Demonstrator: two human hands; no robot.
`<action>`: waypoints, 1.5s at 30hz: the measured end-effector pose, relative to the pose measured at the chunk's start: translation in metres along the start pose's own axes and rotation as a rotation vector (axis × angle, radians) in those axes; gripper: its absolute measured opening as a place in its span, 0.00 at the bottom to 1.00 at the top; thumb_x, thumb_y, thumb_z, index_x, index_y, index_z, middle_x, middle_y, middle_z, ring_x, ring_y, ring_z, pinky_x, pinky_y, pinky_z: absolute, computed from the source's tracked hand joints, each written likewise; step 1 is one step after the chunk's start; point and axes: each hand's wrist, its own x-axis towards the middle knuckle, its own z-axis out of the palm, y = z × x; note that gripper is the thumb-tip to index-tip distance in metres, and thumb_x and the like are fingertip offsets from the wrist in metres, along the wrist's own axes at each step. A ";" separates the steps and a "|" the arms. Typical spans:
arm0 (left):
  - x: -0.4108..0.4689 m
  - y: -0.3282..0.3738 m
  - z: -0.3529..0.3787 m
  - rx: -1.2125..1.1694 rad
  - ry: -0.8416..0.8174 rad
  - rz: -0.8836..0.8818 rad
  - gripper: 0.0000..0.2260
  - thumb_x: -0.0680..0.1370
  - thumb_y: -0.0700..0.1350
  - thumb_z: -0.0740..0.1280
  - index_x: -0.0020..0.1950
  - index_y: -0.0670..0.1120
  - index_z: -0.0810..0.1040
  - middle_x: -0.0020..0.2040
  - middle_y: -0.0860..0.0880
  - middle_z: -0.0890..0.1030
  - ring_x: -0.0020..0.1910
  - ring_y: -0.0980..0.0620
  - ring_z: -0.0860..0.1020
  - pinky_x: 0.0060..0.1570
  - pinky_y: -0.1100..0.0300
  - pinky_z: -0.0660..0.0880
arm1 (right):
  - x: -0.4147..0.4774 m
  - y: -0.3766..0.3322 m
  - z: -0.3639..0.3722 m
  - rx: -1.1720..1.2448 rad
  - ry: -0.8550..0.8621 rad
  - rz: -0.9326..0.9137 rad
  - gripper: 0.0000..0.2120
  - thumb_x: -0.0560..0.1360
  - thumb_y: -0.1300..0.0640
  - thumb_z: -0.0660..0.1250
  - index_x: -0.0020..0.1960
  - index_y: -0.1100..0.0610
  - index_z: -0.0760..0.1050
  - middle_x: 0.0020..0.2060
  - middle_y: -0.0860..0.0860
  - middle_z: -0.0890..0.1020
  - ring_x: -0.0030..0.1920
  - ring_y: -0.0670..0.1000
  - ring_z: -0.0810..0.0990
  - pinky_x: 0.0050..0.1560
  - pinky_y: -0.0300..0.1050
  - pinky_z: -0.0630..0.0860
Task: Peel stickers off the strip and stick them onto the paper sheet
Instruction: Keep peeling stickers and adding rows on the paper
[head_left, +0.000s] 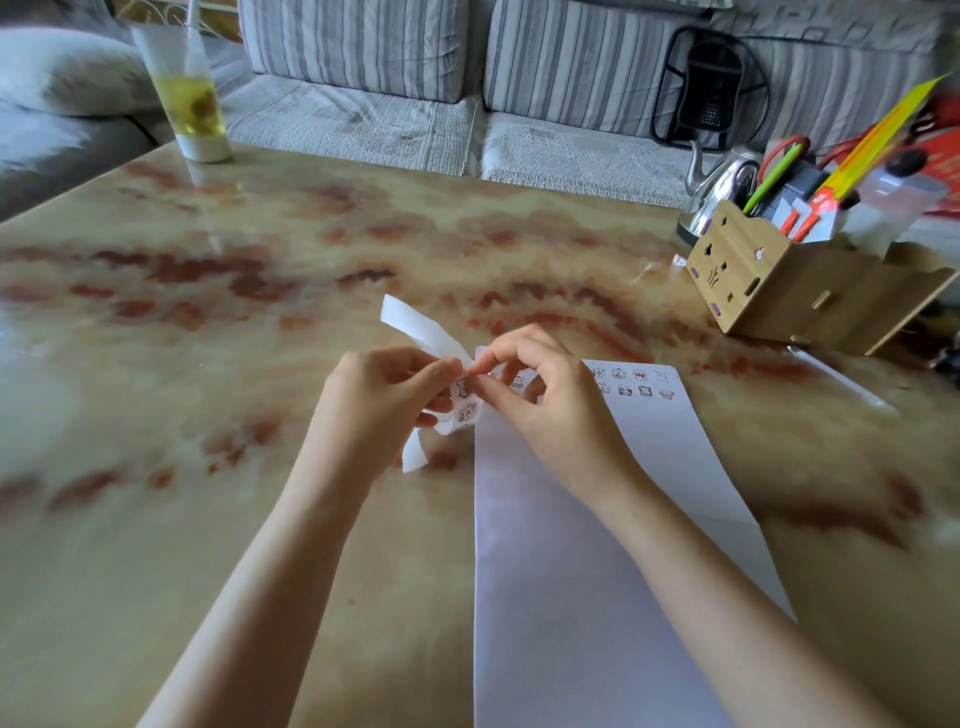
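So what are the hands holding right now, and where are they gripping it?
The left hand pinches the sticker strip near its middle; the right hand fingertips pick at a sticker on it.

A glossy marbled surface (311, 249) in beige with red-brown veins fills most of the frame. Along the top stands a grey striped sofa (363, 78) with 2 back cushions; a pale pillow (57, 67) lies at upper left. Soft daylight reflects off the stone.
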 end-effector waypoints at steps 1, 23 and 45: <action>0.000 0.000 0.000 0.006 0.005 0.001 0.06 0.75 0.45 0.69 0.41 0.46 0.84 0.37 0.47 0.85 0.37 0.54 0.83 0.40 0.62 0.79 | 0.000 0.000 0.000 -0.017 -0.005 -0.018 0.01 0.74 0.57 0.71 0.44 0.53 0.79 0.45 0.43 0.76 0.41 0.43 0.75 0.41 0.33 0.68; -0.003 0.004 -0.001 0.093 0.074 -0.054 0.08 0.75 0.47 0.67 0.39 0.48 0.84 0.36 0.50 0.85 0.37 0.54 0.83 0.38 0.62 0.77 | 0.021 0.038 -0.050 0.000 -0.046 0.607 0.02 0.71 0.62 0.71 0.43 0.60 0.81 0.33 0.48 0.81 0.27 0.45 0.72 0.23 0.32 0.61; -0.005 0.006 -0.001 0.098 0.071 -0.064 0.08 0.75 0.47 0.67 0.40 0.48 0.84 0.37 0.50 0.85 0.40 0.51 0.83 0.32 0.62 0.75 | 0.018 0.044 -0.041 -0.022 -0.008 0.580 0.03 0.70 0.64 0.72 0.39 0.58 0.81 0.29 0.48 0.79 0.23 0.40 0.70 0.27 0.28 0.67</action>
